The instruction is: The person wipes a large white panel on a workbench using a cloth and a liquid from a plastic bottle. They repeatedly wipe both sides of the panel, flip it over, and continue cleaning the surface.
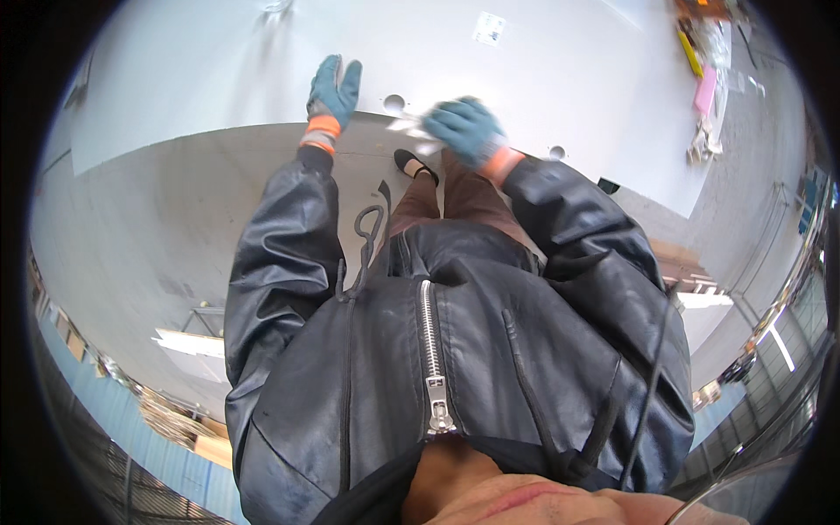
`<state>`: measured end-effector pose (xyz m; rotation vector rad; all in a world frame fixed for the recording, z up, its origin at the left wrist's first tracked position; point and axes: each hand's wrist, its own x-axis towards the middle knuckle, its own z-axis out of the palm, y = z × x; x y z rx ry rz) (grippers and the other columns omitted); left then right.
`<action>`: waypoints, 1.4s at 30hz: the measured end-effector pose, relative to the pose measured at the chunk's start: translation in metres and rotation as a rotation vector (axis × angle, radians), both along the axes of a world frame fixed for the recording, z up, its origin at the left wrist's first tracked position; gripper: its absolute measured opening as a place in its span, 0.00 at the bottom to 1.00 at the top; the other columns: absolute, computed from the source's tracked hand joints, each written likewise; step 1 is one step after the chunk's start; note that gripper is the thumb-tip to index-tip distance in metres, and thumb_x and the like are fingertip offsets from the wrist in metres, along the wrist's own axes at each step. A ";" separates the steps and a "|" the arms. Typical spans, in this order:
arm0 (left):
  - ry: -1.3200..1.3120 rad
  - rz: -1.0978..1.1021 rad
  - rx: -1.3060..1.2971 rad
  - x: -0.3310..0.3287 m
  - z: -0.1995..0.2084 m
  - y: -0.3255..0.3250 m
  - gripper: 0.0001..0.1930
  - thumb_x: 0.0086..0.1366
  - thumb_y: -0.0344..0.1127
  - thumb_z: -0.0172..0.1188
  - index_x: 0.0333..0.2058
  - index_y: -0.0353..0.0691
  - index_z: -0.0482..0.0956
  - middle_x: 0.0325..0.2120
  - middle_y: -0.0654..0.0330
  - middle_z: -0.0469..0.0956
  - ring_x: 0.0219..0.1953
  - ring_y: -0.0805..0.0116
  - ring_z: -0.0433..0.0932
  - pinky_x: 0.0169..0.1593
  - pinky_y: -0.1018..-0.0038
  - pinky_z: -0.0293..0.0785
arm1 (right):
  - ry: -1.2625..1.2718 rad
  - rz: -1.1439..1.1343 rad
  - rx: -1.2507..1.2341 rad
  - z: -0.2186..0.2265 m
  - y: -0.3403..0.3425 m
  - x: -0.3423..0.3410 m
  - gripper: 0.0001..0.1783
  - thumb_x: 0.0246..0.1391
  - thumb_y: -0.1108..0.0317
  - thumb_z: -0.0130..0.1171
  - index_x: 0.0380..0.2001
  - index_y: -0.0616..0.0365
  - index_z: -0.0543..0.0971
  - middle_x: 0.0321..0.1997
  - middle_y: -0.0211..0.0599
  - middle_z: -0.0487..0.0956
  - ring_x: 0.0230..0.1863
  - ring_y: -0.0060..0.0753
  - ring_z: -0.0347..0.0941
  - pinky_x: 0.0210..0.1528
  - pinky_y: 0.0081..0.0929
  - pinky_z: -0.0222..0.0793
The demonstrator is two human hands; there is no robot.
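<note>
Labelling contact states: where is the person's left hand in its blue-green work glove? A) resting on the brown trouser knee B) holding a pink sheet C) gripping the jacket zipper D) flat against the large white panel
D: the gloved left hand lies with fingers spread against the large white panel, above its lower edge and away from the black jacket.
</note>
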<state>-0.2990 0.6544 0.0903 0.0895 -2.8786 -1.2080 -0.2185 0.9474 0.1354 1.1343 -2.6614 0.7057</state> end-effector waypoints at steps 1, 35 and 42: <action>-0.132 -0.007 0.025 -0.006 0.006 0.001 0.36 0.68 0.59 0.60 0.60 0.31 0.73 0.62 0.40 0.71 0.64 0.47 0.71 0.68 0.63 0.64 | 0.031 0.005 -0.031 -0.001 -0.028 -0.012 0.21 0.51 0.67 0.60 0.52 0.46 0.81 0.54 0.31 0.81 0.57 0.38 0.76 0.63 0.43 0.70; -0.686 -0.309 -0.776 -0.042 0.057 0.040 0.63 0.57 0.81 0.49 0.70 0.24 0.52 0.70 0.36 0.56 0.73 0.45 0.56 0.74 0.60 0.54 | -0.281 -0.396 -0.042 -0.011 0.130 -0.009 0.15 0.55 0.66 0.63 0.47 0.46 0.84 0.51 0.31 0.84 0.53 0.38 0.80 0.58 0.34 0.75; -0.670 -0.301 -0.712 -0.039 0.045 0.024 0.62 0.56 0.73 0.59 0.71 0.23 0.49 0.72 0.36 0.51 0.75 0.44 0.51 0.76 0.61 0.49 | -0.005 -1.391 0.332 0.051 0.343 0.029 0.18 0.57 0.73 0.59 0.50 0.53 0.84 0.43 0.47 0.86 0.43 0.50 0.83 0.49 0.42 0.77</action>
